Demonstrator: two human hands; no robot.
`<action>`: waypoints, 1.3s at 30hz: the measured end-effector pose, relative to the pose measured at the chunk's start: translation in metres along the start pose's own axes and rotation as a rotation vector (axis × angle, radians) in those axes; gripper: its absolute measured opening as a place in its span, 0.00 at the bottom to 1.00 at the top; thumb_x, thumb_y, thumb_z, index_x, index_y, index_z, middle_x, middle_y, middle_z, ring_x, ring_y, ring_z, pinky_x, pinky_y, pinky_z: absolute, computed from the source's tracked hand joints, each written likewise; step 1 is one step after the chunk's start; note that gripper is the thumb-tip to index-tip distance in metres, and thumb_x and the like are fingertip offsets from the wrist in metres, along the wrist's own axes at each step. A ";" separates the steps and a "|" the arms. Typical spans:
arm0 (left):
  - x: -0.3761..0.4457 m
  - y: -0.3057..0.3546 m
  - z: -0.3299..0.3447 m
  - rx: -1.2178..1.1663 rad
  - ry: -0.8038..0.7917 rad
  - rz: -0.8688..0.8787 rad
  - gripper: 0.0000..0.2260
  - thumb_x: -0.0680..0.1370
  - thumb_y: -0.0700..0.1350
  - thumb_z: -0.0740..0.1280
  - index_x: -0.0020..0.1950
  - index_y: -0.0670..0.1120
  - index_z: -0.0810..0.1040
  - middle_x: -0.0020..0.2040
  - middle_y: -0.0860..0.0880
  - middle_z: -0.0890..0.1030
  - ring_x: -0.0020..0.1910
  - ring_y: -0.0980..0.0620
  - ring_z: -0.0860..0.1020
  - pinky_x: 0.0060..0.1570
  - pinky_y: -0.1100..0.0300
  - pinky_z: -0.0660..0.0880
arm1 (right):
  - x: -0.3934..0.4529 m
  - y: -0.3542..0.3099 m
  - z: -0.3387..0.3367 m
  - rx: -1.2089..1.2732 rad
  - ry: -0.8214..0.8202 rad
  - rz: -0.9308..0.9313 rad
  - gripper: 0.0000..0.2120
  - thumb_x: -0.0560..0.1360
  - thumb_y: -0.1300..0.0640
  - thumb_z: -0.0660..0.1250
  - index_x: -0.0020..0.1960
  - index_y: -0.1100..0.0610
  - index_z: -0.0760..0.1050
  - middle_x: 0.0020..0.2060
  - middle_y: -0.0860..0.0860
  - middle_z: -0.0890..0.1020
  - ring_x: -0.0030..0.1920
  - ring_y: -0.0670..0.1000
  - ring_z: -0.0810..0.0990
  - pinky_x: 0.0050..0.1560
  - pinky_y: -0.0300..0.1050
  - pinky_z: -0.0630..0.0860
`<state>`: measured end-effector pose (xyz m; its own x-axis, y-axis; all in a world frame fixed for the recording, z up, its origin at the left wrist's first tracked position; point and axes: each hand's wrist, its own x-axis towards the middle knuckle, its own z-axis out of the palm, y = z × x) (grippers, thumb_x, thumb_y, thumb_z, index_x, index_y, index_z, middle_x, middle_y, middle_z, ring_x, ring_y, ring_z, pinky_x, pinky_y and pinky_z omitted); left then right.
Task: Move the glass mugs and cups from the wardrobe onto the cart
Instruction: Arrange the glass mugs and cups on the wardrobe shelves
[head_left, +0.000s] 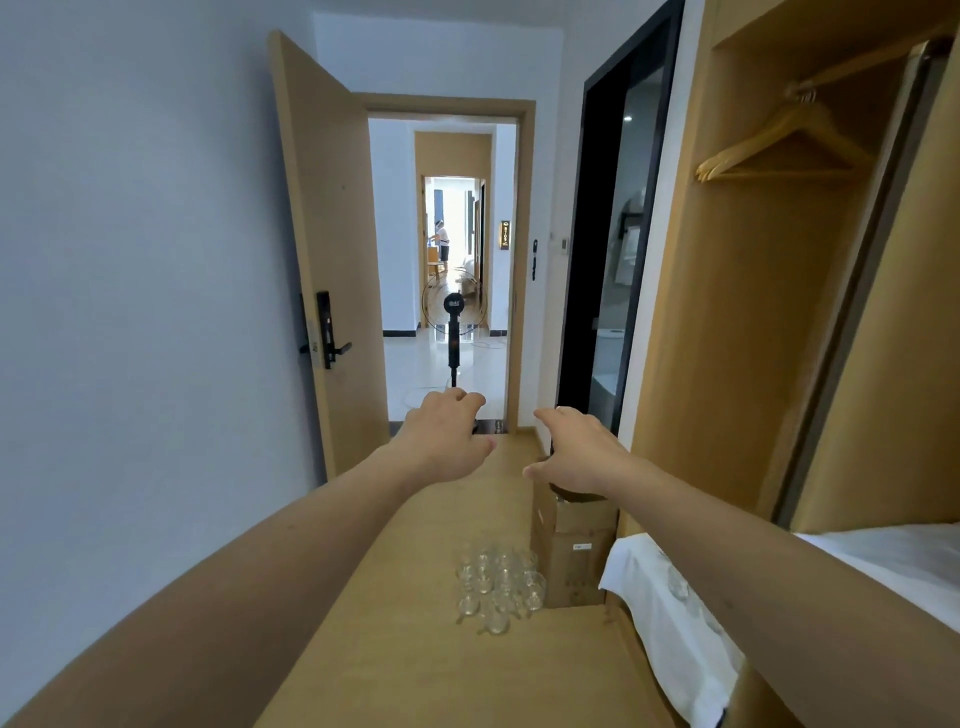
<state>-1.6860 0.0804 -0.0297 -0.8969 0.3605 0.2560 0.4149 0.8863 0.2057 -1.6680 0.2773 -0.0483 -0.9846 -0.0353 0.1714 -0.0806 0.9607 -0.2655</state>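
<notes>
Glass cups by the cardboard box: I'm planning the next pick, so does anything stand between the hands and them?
Nothing visible does. The left hand and right hand hang empty in the air beyond the glass cups, with open space below them. The cardboard box only flanks the cluster on its right.

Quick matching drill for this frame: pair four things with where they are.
Things:
1. glasses
2. hangers
3. fan
4. box

Places:
A. in the open doorway
B. clustered on the floor
C. on the wardrobe rail
D. under the right hand, beside the glasses

Pairs: 1-B, 2-C, 3-A, 4-D
</notes>
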 end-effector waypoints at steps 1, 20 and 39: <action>0.010 -0.005 0.005 0.010 -0.006 -0.003 0.28 0.80 0.56 0.64 0.78 0.49 0.65 0.74 0.47 0.69 0.72 0.44 0.65 0.68 0.45 0.69 | 0.013 0.003 0.005 0.005 0.000 0.000 0.38 0.72 0.42 0.74 0.77 0.49 0.62 0.72 0.51 0.70 0.71 0.57 0.69 0.65 0.56 0.73; 0.298 -0.040 0.058 0.110 -0.011 -0.027 0.29 0.80 0.56 0.65 0.78 0.48 0.64 0.75 0.47 0.68 0.73 0.44 0.66 0.69 0.45 0.69 | 0.300 0.112 0.015 0.092 0.032 -0.019 0.40 0.73 0.43 0.75 0.79 0.49 0.60 0.75 0.52 0.69 0.73 0.57 0.68 0.66 0.55 0.72; 0.541 -0.029 0.193 -0.046 -0.145 0.347 0.29 0.81 0.55 0.67 0.78 0.48 0.64 0.74 0.46 0.70 0.71 0.44 0.70 0.66 0.49 0.71 | 0.431 0.253 0.059 0.100 0.013 0.346 0.41 0.76 0.45 0.73 0.81 0.54 0.56 0.77 0.55 0.65 0.76 0.59 0.64 0.73 0.56 0.68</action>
<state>-2.2124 0.3061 -0.0793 -0.7126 0.6774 0.1825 0.7015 0.6913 0.1730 -2.1223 0.4885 -0.0979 -0.9543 0.2912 0.0673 0.2414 0.8837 -0.4009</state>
